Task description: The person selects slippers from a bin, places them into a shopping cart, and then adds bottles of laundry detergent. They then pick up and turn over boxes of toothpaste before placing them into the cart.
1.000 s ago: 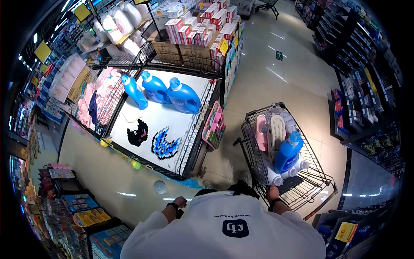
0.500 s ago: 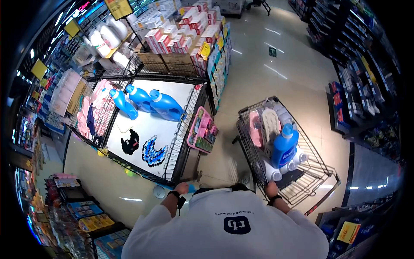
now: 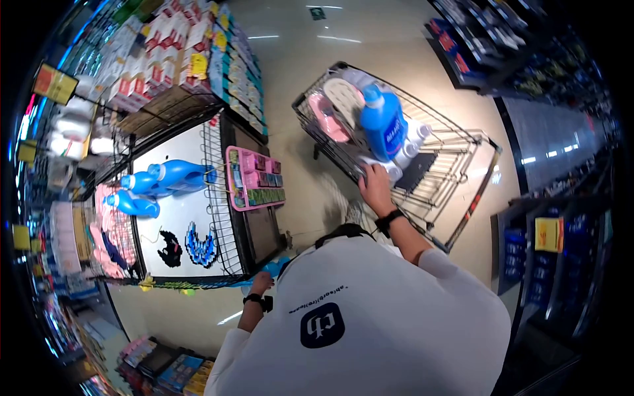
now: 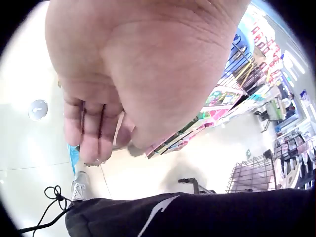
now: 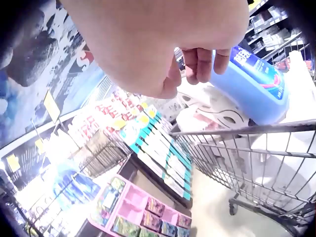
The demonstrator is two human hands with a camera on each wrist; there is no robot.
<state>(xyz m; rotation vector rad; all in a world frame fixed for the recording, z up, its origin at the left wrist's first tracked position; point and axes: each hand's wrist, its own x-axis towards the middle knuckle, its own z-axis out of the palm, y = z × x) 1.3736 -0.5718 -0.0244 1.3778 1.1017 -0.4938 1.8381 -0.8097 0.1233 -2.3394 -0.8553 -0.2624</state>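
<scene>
In the head view my right hand (image 3: pixel 376 191) reaches over the near side of the shopping cart (image 3: pixel 446 231), beside the white bottles (image 3: pixel 408 156). Loosely bent, its fingers (image 5: pixel 198 64) hold nothing in the right wrist view. A blue detergent bottle (image 3: pixel 384 125) stands in the cart; pink slippers (image 3: pixel 327 119) and pale slippers (image 3: pixel 345 100) lie in plastic beyond it. My left hand (image 3: pixel 262 282) hangs low near the display bin's corner. The left wrist view shows that hand (image 4: pixel 143 74) empty, its fingers relaxed and slightly bent.
The wire display bin (image 3: pixel 228 191) on the left holds several blue bottles (image 3: pixel 178 177) and two pixel-pattern pieces. A pink tray (image 3: pixel 254 178) hangs on its side. Boxes (image 3: pixel 158 59) are stacked behind; a shelf unit (image 3: pixel 541 257) stands at the right.
The head view has turned, so the bin and cart appear shifted left. My right hand has moved forward along the cart's side, with the arm more extended. The left hand stays low and empty.
</scene>
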